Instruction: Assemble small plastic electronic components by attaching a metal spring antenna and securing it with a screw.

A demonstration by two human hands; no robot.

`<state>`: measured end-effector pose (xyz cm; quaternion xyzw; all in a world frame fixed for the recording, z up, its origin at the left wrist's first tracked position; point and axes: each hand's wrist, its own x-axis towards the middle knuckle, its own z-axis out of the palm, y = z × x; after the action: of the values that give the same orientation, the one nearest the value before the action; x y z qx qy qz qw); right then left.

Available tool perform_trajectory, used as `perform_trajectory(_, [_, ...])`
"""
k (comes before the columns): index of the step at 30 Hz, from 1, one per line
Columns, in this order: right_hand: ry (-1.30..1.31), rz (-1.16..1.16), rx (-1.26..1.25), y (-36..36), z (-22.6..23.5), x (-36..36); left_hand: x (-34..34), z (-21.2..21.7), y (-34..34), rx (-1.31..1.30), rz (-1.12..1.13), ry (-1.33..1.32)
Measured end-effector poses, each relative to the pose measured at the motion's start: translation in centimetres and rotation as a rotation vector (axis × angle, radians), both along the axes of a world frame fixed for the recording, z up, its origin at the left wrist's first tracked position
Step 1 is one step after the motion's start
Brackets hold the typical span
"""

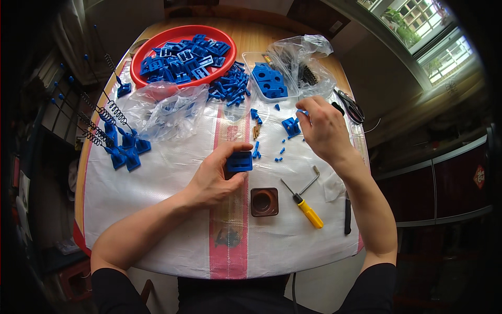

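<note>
My left hand point(214, 175) grips a blue plastic block point(240, 161) with a recessed face, thumb below and index finger above it. To the far right, my right hand point(327, 128) is raised over the table with thumb and fingertips drawn together. A bit of blue shows at those fingertips, too small to name. Just left of it lies a blue clip-like part point(291, 126). Between the hands are brass pins point(256, 131), a small blue peg piece point(257, 150) and several tiny blue bits point(280, 156). Nearer me sits a brown square dish point(264, 202) with a round hollow.
A red tray point(230, 67) heaped with blue parts stands at the back, beside a clear box point(286, 97) of blue plates. Blue bases with black springs point(125, 149) stand left. A yellow-handled screwdriver point(310, 213), a bent metal rod point(312, 181) and scissors point(351, 106) lie right.
</note>
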<state>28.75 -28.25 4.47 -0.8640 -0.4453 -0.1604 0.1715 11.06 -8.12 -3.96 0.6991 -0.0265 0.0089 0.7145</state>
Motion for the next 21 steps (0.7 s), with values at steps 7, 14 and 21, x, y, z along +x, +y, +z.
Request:
perform_trajectory(7, [0.148, -0.133, -0.174, 4.6, -1.5, 8.7, 0.4, -0.7, 0.2, 0.050, 0.006, -0.033])
perform_trajectory(14, [0.328, -0.201, -0.451, 8.3, -1.1, 10.0, 0.3, -1.0, 0.1, 0.037, 0.062, -0.055])
perform_trajectory(21, [0.609, -0.148, -0.126, 6.2, 3.3, 7.2, 0.4, -0.8, 0.3, 0.017, 0.016, 0.010])
